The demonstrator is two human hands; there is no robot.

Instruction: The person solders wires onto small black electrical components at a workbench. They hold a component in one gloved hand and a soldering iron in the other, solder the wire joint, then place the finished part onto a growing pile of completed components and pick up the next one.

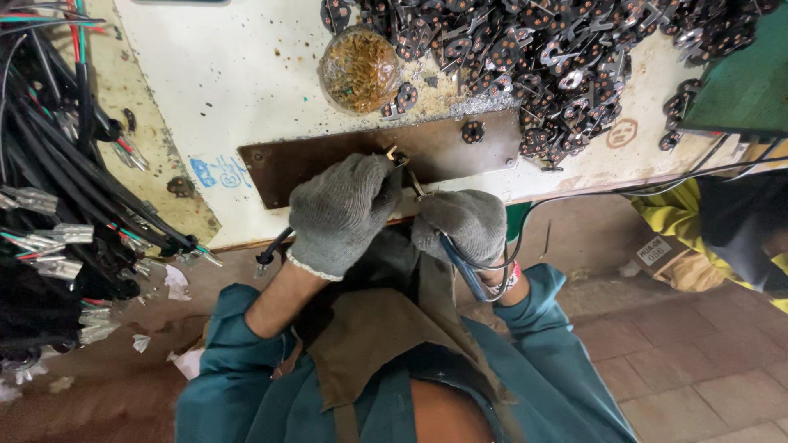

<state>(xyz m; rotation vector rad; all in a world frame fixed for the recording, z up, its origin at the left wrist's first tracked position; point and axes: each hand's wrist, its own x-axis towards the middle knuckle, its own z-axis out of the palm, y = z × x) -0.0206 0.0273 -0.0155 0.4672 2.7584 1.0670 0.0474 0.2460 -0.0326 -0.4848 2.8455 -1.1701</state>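
Observation:
Both my hands wear grey knit gloves and meet at the near edge of a worn white bench (246, 90). My left hand (341, 213) is closed around a black cable (271, 250) whose end carries a small brass terminal (394, 154) poking out above my fingers. My right hand (464, 226) grips a tool with blue handles (464, 271), its thin metal tip (416, 184) reaching toward the terminal. Under the hands lies a brown metal plate (460, 148) fixed to the bench.
A heap of small black round parts (533, 49) covers the bench's far right. A clear dome-shaped container of brass bits (359, 70) stands behind the plate. Bundles of black wires with metal terminals (57, 238) hang at left. A green tray (743, 82) sits at right.

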